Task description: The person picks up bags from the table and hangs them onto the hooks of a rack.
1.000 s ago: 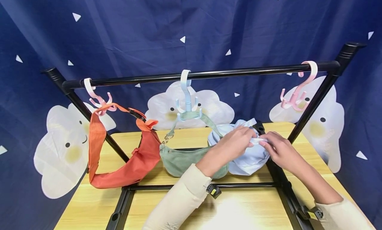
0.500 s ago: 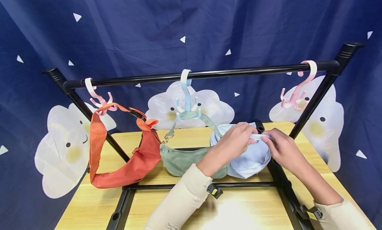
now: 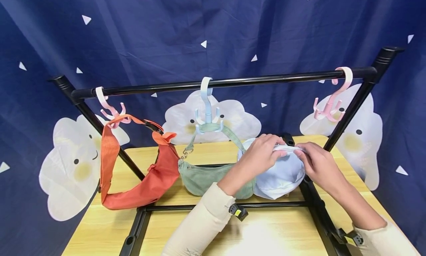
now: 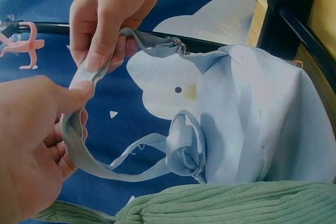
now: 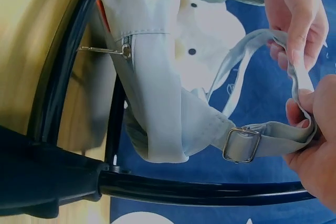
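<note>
A light blue bag [image 3: 277, 178] hangs low at the right of the rack, held up by its strap [image 4: 84, 148]. My left hand [image 3: 263, 154] pinches the strap between thumb and fingers. Close beside it, my right hand [image 3: 314, 161] pinches the same strap, thumb on top. In the right wrist view the strap loops up from a metal slider buckle [image 5: 241, 145], and a zipper pull [image 5: 102, 51] sticks out from the bag. A green corduroy bag [image 3: 206, 180] hangs by its strap from a light blue hook [image 3: 208, 108], partly behind my left forearm.
A black rack bar [image 3: 246, 80] spans the scene. At its right end hangs a bare pink hook [image 3: 329, 104]; an orange-red bag [image 3: 143, 189] hangs from another pink hook [image 3: 113, 112] at left. A wooden table [image 3: 273, 230] lies beneath, a dark blue curtain [image 3: 233, 27] behind.
The light blue bag has shifted slightly to the right and down. Both hands have moved a little, still pinching its strap, which now shows flatter between them. The other bags hang as before.
</note>
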A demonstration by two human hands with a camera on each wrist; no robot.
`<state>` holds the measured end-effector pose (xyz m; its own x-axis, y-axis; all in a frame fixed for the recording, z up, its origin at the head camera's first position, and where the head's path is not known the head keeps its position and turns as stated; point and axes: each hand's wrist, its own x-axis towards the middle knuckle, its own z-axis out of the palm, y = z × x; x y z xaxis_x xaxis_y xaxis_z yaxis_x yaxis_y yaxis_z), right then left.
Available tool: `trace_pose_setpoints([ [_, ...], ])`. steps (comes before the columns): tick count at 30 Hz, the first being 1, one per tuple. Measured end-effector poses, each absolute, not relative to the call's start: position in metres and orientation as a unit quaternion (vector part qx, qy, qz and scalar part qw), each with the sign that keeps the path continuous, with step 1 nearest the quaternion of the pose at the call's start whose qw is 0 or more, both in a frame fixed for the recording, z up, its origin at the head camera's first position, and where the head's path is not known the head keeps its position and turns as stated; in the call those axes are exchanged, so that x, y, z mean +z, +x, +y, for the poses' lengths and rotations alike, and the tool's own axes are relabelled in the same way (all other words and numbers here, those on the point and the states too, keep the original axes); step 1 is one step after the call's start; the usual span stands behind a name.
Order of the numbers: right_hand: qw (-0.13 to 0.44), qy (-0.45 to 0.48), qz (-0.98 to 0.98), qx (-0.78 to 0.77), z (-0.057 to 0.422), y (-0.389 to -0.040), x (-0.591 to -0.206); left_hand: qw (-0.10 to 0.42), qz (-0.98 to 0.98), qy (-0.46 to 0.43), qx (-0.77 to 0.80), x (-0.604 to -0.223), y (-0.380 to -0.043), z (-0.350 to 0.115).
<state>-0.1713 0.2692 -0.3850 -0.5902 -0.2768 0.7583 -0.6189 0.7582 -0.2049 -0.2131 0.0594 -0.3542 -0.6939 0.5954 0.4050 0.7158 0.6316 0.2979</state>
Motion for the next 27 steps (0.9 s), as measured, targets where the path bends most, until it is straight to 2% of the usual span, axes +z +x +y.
trace_pose_setpoints([
  [16,0.404,0.292,-0.833,0.24,0.276,-0.163,-0.366,0.14,-0.871,-0.391,-0.263,-0.335,-0.207,0.053],
  [27,0.423,0.3,-0.829,0.21,0.282,-0.155,-0.345,0.166,-0.847,-0.428,-0.267,-0.317,-0.205,0.051],
])
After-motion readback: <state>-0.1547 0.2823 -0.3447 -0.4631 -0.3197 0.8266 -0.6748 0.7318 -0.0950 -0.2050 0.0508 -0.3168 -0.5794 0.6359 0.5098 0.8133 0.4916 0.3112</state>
